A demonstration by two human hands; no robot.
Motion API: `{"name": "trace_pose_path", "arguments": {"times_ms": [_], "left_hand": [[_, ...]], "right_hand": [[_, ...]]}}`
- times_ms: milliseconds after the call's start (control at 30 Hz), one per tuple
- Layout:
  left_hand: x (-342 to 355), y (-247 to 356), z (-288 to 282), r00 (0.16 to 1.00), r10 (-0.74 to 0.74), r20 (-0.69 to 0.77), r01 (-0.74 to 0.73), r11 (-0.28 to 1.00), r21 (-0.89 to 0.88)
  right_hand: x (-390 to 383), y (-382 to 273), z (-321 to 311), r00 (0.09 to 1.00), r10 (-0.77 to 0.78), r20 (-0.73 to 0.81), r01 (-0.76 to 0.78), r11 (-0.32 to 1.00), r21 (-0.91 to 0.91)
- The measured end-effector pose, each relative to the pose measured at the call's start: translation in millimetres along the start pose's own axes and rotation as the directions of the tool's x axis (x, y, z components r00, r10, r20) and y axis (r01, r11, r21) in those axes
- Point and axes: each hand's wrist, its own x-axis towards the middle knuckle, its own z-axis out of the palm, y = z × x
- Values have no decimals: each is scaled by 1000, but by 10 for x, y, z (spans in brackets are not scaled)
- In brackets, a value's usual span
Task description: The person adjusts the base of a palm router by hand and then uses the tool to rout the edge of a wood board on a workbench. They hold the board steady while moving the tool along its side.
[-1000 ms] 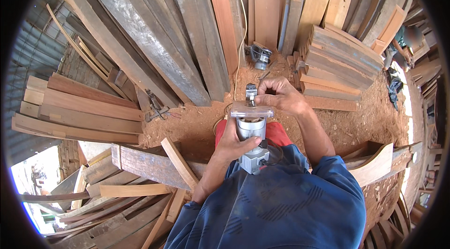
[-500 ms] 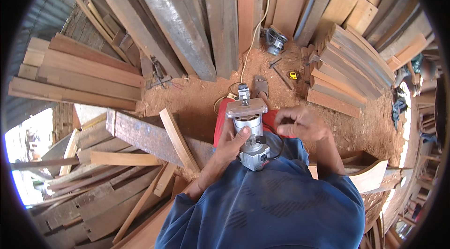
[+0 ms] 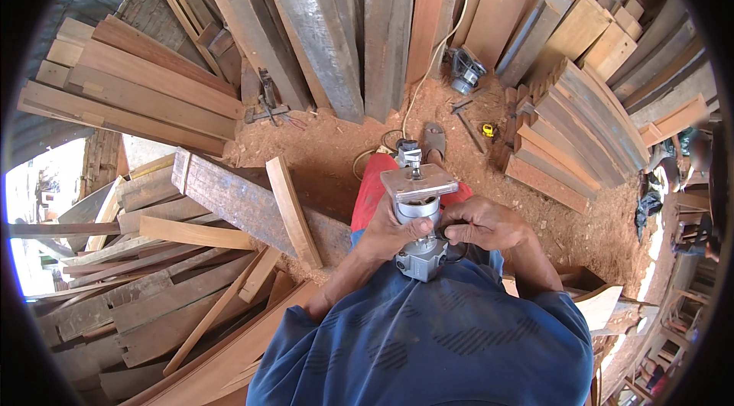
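Note:
A silver trim router [image 3: 418, 211] stands upside down against the front of my blue shirt. Its clear base plate [image 3: 419, 183] faces up, and a metal collet with a bit sticks out above it. My left hand [image 3: 397, 228] wraps round the router's body, thumb across the front. At the right side of the body, my right hand [image 3: 489, 222] is closed with thumb and finger pinched on a small dark knob. The fingers partly cover that knob. A dark cord loops beside the router's lower end.
Planks [image 3: 153, 77] are stacked left, and loose boards [image 3: 153, 291] lie lower left. Tall timbers [image 3: 382, 31] lean ahead. On the sawdust-covered ground are a hammer [image 3: 468, 125], a yellow tape measure [image 3: 488, 130] and another power tool [image 3: 465, 72]. Curved pieces [image 3: 581, 131] are stacked right. A person [image 3: 677, 154] is far right.
My right hand has come left and down onto the router's side and closed there. My left hand still holds the router. The view has shifted slightly.

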Motion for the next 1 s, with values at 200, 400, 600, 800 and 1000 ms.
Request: {"name": "trace_pose_path", "arguments": {"times_ms": [200,400,600,800,1000], "left_hand": [[-4,-30,-11,1000,10,-13,-10,1000,-4],[21,-92,-88,999,-17,33,18,999,-34],[45,-54,-69,997,15,72,-16,1000,8],[-25,-100,-67,999,-49,3,49,998,-33],[-13,-160,-31,1000,-26,-9,26,999,40]], "right_hand": [[-24,75,32,991,75,113,-90,988,128],[-14,122,53,988,86,129,-106,982,159],[-8,156,67,979,75,189,-132,941,312],[-39,204,139,980,99,172,-162,901,402],[-73,321,190,985,97,143,-145,915,376]]}}
